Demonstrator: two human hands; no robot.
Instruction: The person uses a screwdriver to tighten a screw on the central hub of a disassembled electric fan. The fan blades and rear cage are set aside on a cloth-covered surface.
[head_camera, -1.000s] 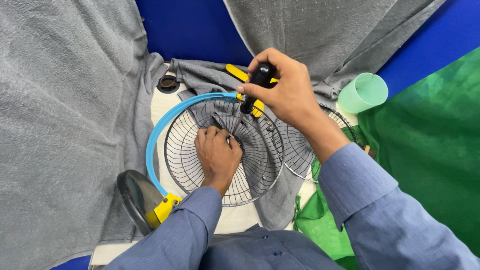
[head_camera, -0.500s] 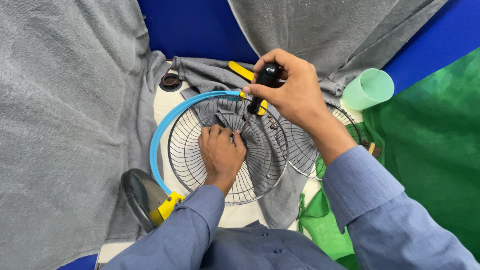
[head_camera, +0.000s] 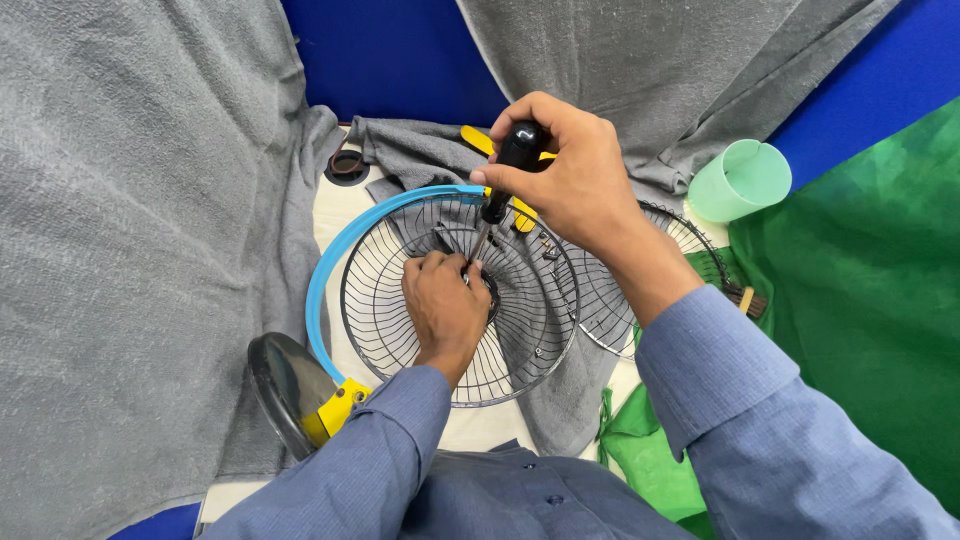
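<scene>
The round black wire fan guard (head_camera: 455, 300) lay flat on the pale desk (head_camera: 340, 215) in front of us, ringed on its left by a light blue plastic rim (head_camera: 330, 270) that ended in a yellow clip (head_camera: 335, 410). Around the desk we saw large grey cloths (head_camera: 130, 220) draped left and above, a blue backdrop (head_camera: 390, 60) behind them, and a green cloth (head_camera: 860, 300) on the right. A second round wire guard (head_camera: 640, 300) lay just right of the first, partly under our right forearm. A dark rounded base (head_camera: 285, 385) sat at the lower left, touching the yellow clip. A pale green plastic cup (head_camera: 740, 180) lay tipped on its side, well apart to the upper right.

Our right hand (head_camera: 570, 180) hovered above the guard's upper part, its grip pressed together around the black handle of a screwdriver (head_camera: 505, 170), whose thin shaft slanted down to the guard's centre. Our left hand (head_camera: 440, 305) rested on the middle of the guard, fingers curled and pinched at the hub beside the screwdriver's tip; what they pinched we could not tell. A yellow plastic piece (head_camera: 475, 138) showed behind the right hand. A small dark ring (head_camera: 347, 162) lay on the desk near the upper left corner.
</scene>
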